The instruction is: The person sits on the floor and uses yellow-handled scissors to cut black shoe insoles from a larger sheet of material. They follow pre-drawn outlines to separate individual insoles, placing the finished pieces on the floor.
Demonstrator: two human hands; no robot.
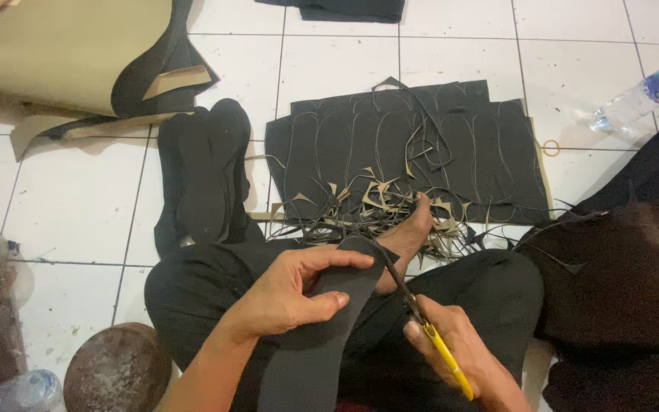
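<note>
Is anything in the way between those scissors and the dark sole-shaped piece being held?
Nothing visible. The left hand holds the dark sole-shaped piece, and the yellow-handled scissors in the right hand already reach its rounded upper edge. The bare foot and the trimmed scraps lie just beyond the blades.

Black sole piece (322, 320); yellow-handled scissors (436, 343); white floor tiles (70, 198); possibly tan backing sheet (55, 46).
</note>
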